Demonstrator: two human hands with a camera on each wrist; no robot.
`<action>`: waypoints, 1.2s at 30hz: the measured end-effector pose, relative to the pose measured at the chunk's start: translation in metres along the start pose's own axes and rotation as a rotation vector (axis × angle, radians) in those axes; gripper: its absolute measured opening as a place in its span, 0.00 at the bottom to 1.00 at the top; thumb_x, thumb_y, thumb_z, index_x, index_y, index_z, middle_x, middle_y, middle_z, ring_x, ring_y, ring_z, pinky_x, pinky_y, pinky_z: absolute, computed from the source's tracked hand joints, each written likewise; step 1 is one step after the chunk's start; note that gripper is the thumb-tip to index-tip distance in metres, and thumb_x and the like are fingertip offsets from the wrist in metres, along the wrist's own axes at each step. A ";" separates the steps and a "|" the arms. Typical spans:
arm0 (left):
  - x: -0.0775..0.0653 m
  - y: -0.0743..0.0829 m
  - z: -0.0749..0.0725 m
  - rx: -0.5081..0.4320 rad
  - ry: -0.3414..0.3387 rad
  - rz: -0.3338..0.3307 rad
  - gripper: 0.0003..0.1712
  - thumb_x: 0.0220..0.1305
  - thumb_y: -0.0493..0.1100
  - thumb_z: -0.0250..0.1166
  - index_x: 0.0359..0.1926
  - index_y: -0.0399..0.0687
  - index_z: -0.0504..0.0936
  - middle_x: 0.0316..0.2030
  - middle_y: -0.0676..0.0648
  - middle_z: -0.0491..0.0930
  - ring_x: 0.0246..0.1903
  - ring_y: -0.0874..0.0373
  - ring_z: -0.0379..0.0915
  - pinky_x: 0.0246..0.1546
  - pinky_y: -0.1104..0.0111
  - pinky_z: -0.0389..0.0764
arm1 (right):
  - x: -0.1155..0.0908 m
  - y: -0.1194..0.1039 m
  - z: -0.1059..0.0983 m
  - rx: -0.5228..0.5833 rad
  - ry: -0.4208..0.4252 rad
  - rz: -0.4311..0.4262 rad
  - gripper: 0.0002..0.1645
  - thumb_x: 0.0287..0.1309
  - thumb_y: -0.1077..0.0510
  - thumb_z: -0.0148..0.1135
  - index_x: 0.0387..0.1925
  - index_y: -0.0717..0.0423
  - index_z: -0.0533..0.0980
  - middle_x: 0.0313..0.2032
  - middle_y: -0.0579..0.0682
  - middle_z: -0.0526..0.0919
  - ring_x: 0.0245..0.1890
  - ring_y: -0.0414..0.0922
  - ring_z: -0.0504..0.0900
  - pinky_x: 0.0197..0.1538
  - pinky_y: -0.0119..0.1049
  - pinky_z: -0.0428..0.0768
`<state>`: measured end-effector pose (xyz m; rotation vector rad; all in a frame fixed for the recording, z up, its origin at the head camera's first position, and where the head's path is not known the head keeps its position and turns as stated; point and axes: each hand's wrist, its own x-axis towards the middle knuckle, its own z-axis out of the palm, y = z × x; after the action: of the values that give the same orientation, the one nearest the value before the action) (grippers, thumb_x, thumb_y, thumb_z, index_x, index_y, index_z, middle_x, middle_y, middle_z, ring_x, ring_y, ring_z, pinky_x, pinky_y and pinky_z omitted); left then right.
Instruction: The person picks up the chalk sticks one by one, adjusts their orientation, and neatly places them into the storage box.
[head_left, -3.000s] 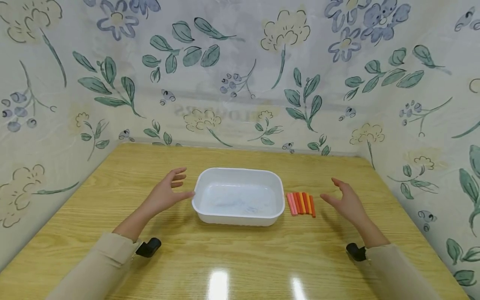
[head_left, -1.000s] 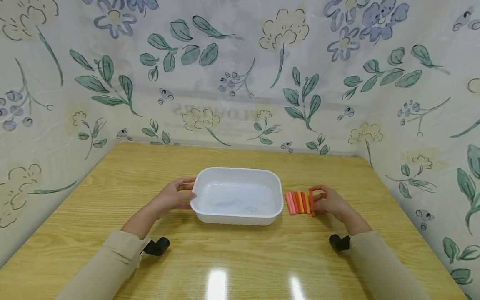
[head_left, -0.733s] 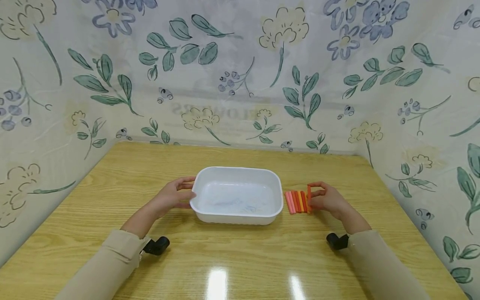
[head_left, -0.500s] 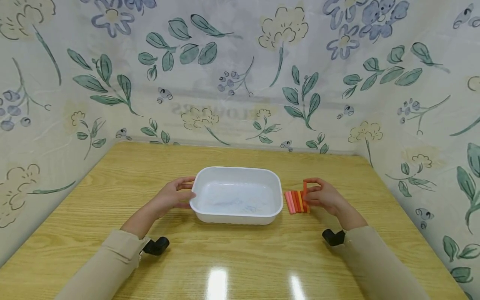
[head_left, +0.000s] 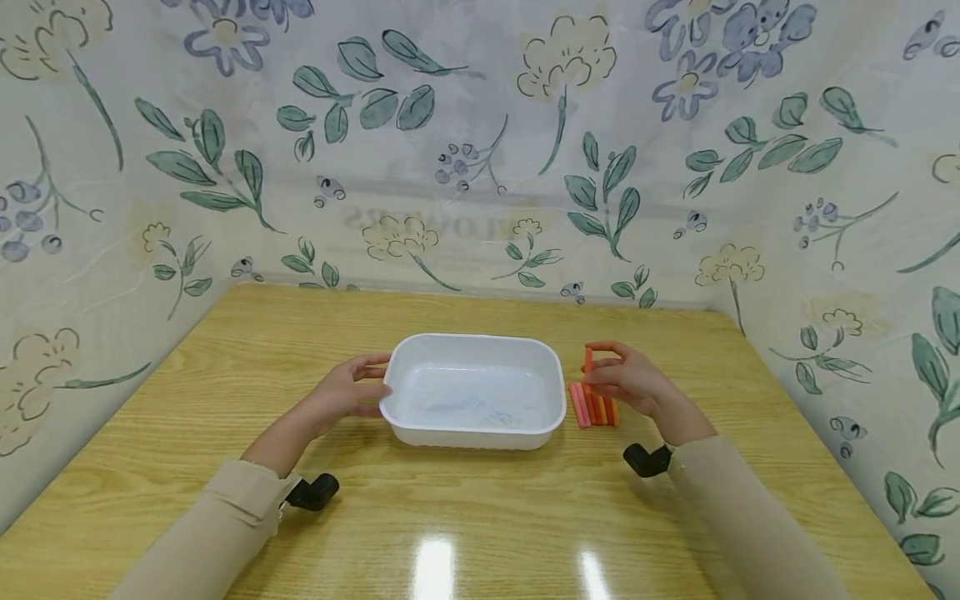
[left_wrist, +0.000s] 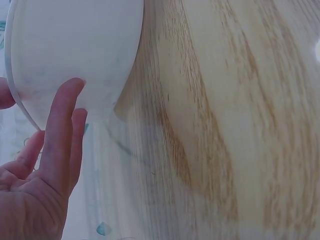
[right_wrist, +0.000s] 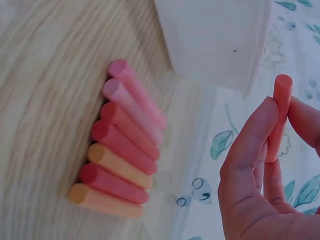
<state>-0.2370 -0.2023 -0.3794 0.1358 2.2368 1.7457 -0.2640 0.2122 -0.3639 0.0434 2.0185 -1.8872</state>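
A white plastic basin stands mid-table. My left hand grips its left side, thumb over the rim and fingers along the outer wall. My right hand pinches an orange-red chalk stick between thumb and fingers, raised above the table just right of the basin. Beneath that hand several chalk sticks lie side by side in a row; the right wrist view shows a pink chalk stick at one end and a light orange one at the other.
The wooden table spreads around the basin and chalk. Flower-printed cloth walls it in at the back and both sides. A black wrist camera juts from the right sleeve, another black camera from the left.
The left hand has come in to the basin's side and stayed there. The right hand has taken the end chalk stick from the row, lifted it and carried it left toward the basin.
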 end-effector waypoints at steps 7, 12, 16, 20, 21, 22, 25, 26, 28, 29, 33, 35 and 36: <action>0.001 0.001 0.001 0.003 -0.004 0.001 0.36 0.61 0.32 0.57 0.68 0.34 0.53 0.61 0.28 0.57 0.49 0.40 0.71 0.40 0.57 0.82 | 0.005 -0.011 0.009 0.048 -0.012 -0.004 0.37 0.59 0.70 0.55 0.67 0.61 0.52 0.44 0.57 0.72 0.34 0.44 0.80 0.45 0.37 0.81; 0.002 0.001 0.001 0.001 -0.002 -0.003 0.36 0.61 0.32 0.57 0.68 0.34 0.53 0.61 0.28 0.57 0.48 0.42 0.72 0.41 0.57 0.81 | 0.007 -0.019 0.014 0.093 -0.029 0.004 0.37 0.60 0.70 0.54 0.67 0.62 0.51 0.45 0.59 0.72 0.32 0.43 0.81 0.43 0.36 0.82; 0.002 0.001 0.000 0.002 -0.002 -0.003 0.36 0.62 0.32 0.58 0.68 0.34 0.53 0.62 0.29 0.56 0.48 0.42 0.71 0.41 0.56 0.81 | 0.009 -0.026 0.020 0.098 -0.044 0.016 0.36 0.61 0.69 0.53 0.68 0.61 0.52 0.40 0.55 0.75 0.32 0.43 0.81 0.44 0.37 0.82; 0.001 0.002 0.000 0.002 -0.002 0.003 0.36 0.62 0.32 0.58 0.68 0.34 0.53 0.62 0.29 0.56 0.48 0.43 0.72 0.41 0.56 0.81 | 0.012 -0.034 0.030 0.090 -0.057 0.044 0.36 0.61 0.68 0.54 0.68 0.58 0.53 0.40 0.56 0.77 0.32 0.44 0.82 0.46 0.38 0.81; 0.000 0.002 0.000 0.001 -0.004 0.006 0.36 0.62 0.32 0.58 0.68 0.34 0.53 0.62 0.28 0.56 0.48 0.42 0.71 0.41 0.57 0.81 | 0.013 -0.036 0.033 0.089 -0.057 0.053 0.35 0.61 0.68 0.54 0.67 0.57 0.54 0.42 0.59 0.77 0.32 0.44 0.82 0.46 0.38 0.81; 0.000 0.002 0.000 -0.001 -0.005 0.008 0.36 0.62 0.32 0.58 0.68 0.34 0.53 0.62 0.28 0.56 0.48 0.42 0.71 0.41 0.57 0.81 | 0.015 -0.038 0.036 0.088 -0.057 0.063 0.35 0.61 0.68 0.55 0.67 0.56 0.55 0.45 0.61 0.77 0.32 0.45 0.82 0.46 0.38 0.81; 0.000 0.001 0.001 -0.005 -0.011 0.011 0.36 0.62 0.33 0.57 0.68 0.34 0.53 0.61 0.28 0.56 0.49 0.40 0.70 0.41 0.57 0.81 | 0.019 -0.042 0.046 0.076 -0.063 0.081 0.35 0.60 0.68 0.55 0.67 0.55 0.56 0.53 0.67 0.72 0.33 0.46 0.83 0.44 0.38 0.81; -0.001 0.001 0.001 -0.001 -0.014 0.014 0.37 0.62 0.33 0.58 0.68 0.33 0.53 0.61 0.27 0.56 0.50 0.40 0.70 0.41 0.57 0.81 | 0.021 -0.043 0.049 0.077 -0.066 0.087 0.34 0.60 0.68 0.55 0.66 0.55 0.57 0.55 0.68 0.70 0.33 0.47 0.83 0.44 0.38 0.82; 0.000 0.000 0.001 0.001 -0.009 0.007 0.36 0.62 0.33 0.58 0.68 0.34 0.53 0.61 0.28 0.56 0.50 0.39 0.70 0.40 0.57 0.82 | 0.024 -0.045 0.055 0.076 -0.074 0.096 0.34 0.60 0.68 0.56 0.66 0.54 0.57 0.58 0.69 0.68 0.34 0.48 0.83 0.44 0.38 0.82; -0.001 0.000 0.001 0.003 -0.007 0.004 0.36 0.62 0.33 0.58 0.68 0.34 0.53 0.61 0.28 0.56 0.50 0.39 0.70 0.40 0.58 0.82 | 0.025 -0.046 0.058 0.081 -0.079 0.099 0.33 0.60 0.68 0.56 0.65 0.54 0.58 0.58 0.69 0.67 0.35 0.49 0.83 0.44 0.38 0.81; -0.001 -0.001 0.001 0.005 0.002 -0.003 0.36 0.62 0.33 0.57 0.69 0.35 0.53 0.61 0.28 0.57 0.50 0.40 0.70 0.40 0.57 0.82 | 0.031 -0.050 0.069 0.096 -0.091 0.114 0.33 0.59 0.68 0.57 0.64 0.53 0.60 0.59 0.68 0.67 0.36 0.50 0.83 0.45 0.39 0.81; -0.001 -0.001 0.001 0.004 -0.001 0.002 0.36 0.62 0.33 0.57 0.69 0.34 0.53 0.61 0.28 0.57 0.50 0.39 0.70 0.41 0.57 0.81 | 0.034 -0.052 0.075 0.099 -0.101 0.115 0.33 0.58 0.69 0.57 0.64 0.53 0.61 0.59 0.68 0.67 0.36 0.49 0.83 0.45 0.39 0.81; -0.001 -0.001 0.001 0.003 -0.001 0.003 0.36 0.62 0.32 0.57 0.69 0.34 0.53 0.61 0.28 0.57 0.50 0.39 0.70 0.41 0.57 0.81 | 0.035 -0.052 0.078 0.096 -0.104 0.115 0.33 0.58 0.69 0.57 0.64 0.53 0.61 0.59 0.68 0.68 0.37 0.50 0.82 0.45 0.39 0.81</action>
<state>-0.2356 -0.2019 -0.3800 0.1409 2.2396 1.7427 -0.2917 0.1237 -0.3266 0.0832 1.8170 -1.8736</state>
